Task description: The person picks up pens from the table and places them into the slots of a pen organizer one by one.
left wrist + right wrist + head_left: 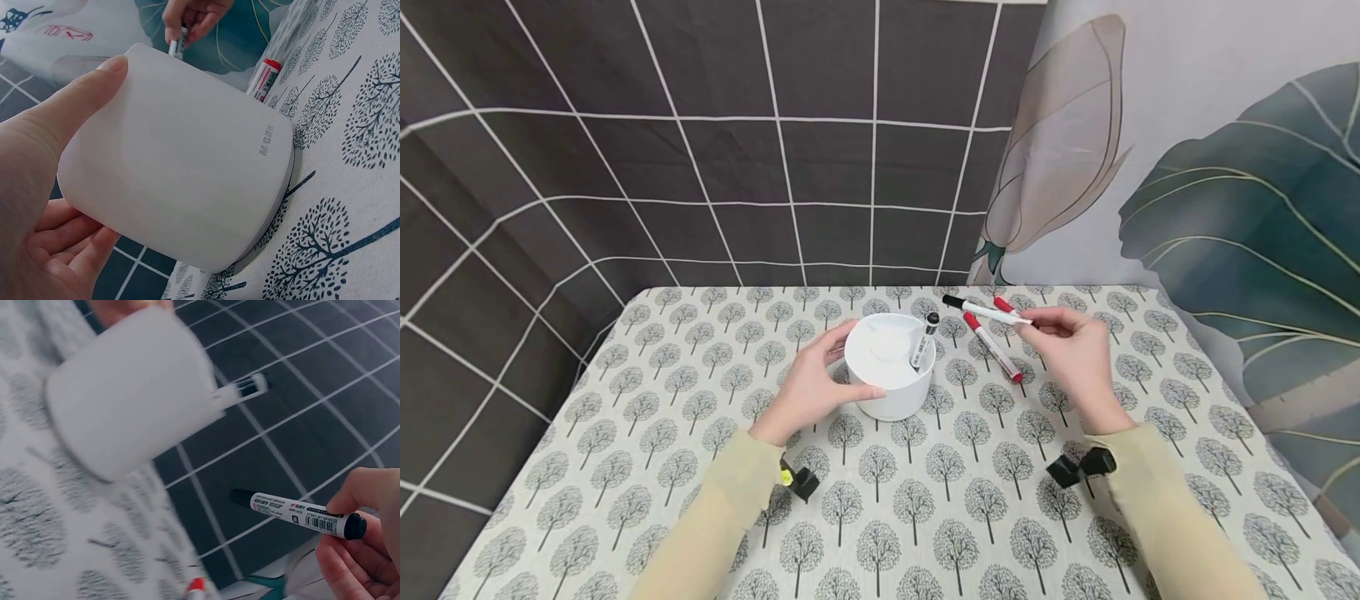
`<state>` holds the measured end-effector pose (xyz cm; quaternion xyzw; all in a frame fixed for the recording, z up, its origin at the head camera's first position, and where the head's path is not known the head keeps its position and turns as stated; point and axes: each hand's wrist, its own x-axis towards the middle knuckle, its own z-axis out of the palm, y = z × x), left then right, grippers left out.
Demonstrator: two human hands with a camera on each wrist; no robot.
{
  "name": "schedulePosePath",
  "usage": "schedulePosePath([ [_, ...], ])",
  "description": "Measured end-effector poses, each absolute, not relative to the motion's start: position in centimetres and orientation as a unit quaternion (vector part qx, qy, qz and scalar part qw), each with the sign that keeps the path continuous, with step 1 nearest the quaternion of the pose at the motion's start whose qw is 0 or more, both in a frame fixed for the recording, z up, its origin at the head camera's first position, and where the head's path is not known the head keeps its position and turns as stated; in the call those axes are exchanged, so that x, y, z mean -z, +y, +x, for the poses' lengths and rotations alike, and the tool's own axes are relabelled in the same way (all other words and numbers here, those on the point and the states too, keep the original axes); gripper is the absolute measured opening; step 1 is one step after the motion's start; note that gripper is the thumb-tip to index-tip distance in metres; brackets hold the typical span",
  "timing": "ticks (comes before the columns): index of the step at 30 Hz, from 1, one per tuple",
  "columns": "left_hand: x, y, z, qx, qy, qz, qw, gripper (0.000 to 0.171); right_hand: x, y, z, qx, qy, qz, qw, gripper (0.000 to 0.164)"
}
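Observation:
My left hand (811, 377) holds a round white pen holder (895, 407) from its left side, thumb at the near side and fingers behind. The holder stands on the table, and small printed lettering shows on its wall in the left wrist view. One black-capped marker (924, 343) leans inside it, cap up. To the right, my right hand (1078, 357) pinches another black marker (300, 514) by its end between thumb and fingers. That marker has a white barrel, and its black cap points left toward the holder, above the table.
Two red markers lie near my right hand: one red marker (996, 350) slanting between the holder and the hand, another red marker (1004, 305) farther back, partly hidden. A tree-patterned cloth (662, 467) covers the table. A dark gridded curtain (827, 158) hangs behind.

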<state>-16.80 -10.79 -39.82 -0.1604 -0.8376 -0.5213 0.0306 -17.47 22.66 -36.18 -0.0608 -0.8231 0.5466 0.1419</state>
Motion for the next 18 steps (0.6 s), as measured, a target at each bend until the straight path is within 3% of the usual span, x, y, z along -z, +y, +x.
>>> schedulePosePath([
  [18, 39.8, -10.8, -16.8, 0.516, -0.841, -0.160, 0.030, 0.104, 30.5, 24.4, -16.0, -0.676, -0.684, -0.012, 0.275, 0.027],
])
